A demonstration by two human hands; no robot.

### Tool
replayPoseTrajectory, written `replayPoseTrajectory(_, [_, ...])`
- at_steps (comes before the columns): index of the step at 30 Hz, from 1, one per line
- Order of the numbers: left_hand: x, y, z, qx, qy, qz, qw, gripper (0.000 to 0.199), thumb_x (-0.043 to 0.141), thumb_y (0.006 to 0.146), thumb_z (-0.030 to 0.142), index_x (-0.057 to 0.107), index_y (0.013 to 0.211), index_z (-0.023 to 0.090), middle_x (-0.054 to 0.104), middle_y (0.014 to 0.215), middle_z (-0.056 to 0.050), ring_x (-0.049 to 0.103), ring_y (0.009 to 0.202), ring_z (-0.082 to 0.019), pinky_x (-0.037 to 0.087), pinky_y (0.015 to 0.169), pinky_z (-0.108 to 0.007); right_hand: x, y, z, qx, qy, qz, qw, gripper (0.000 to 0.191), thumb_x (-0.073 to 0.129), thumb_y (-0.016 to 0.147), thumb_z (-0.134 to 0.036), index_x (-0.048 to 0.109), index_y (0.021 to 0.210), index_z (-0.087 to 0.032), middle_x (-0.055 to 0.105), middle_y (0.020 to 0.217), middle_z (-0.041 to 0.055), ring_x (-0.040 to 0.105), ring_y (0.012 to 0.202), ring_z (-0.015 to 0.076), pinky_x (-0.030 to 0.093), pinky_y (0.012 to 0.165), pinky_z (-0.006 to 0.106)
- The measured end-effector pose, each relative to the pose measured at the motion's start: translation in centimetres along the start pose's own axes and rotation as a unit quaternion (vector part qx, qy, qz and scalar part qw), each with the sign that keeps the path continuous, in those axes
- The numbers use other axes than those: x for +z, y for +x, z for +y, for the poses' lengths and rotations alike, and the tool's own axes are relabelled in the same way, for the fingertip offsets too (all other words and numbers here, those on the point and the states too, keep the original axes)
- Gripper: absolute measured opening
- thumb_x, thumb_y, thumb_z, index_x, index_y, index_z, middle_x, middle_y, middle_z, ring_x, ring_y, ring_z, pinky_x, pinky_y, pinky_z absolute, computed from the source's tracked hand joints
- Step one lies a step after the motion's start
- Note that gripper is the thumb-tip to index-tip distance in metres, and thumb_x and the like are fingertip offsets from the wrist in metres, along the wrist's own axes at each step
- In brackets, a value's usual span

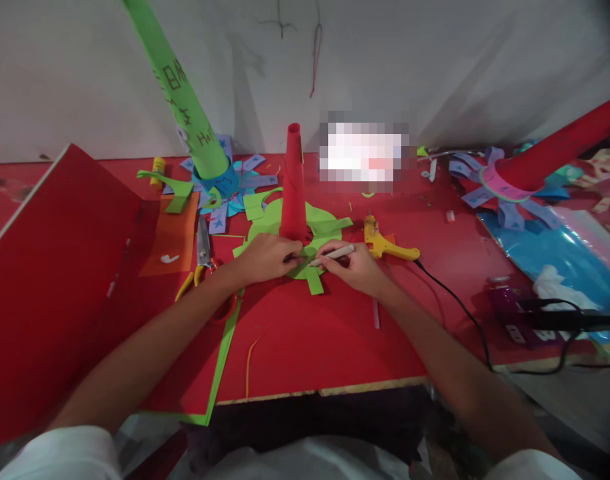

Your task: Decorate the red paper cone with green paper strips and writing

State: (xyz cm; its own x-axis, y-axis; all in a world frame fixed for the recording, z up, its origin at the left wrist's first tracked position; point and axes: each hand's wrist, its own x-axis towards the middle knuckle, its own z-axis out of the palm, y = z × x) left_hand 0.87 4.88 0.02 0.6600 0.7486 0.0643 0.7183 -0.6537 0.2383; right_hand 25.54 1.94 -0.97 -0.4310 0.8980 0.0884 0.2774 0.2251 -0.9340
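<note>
In the middle of the head view, a tall red paper cone (293,180) stands upright on a round green paper base (327,217) with strips sticking out around it. My right hand (357,270) is closed around a whitish pen (341,252), its tip at the front of the green base. My left hand (269,259) is closed at the near left side of the base, fingers curled over the green paper close to the pen tip. Its fingertips are partly hidden. A yellow glue gun (387,245) lies just beyond my right hand, and scissors (203,243) lie left of my left hand.
A green paper tube (185,107) with writing stands at the back left. Another red tube (559,150) leans at the right. A red folder (59,280), an orange sheet (172,230), a glue stick (157,172) and a blue plastic packet (529,247) lie around. The glue gun's black cord (467,310) runs right.
</note>
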Motion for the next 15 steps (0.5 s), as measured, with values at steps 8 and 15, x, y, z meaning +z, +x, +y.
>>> replayPoseTrajectory(8, [-0.12,-0.02,0.18,-0.002,-0.01,-0.011,1.0,0.023,0.053,0.093,0.033,0.064,0.077,0.021,0.067,0.069,-0.003,0.053,0.06,-0.017,0.017,0.058,-0.031,-0.19,0.23,-0.05,-0.015,-0.07,0.036,0.997,0.017,0.062,0.093,-0.034,0.07,0.091,-0.019,0.073,0.077,0.0033,0.064,0.065,0.0142,0.046,0.057,0.025])
replayPoseTrajectory(15, [-0.22,0.04,0.28,-0.008,-0.009,-0.011,1.0,0.02,0.053,0.09,0.03,0.064,0.076,0.021,0.068,0.07,-0.003,0.055,0.061,-0.017,0.016,0.057,-0.031,-0.02,0.03,0.08,-0.015,-0.025,-0.004,1.0,0.017,0.062,0.093,-0.034,0.071,0.093,-0.019,0.073,0.079,0.0027,0.067,0.07,0.0159,0.047,0.06,0.026])
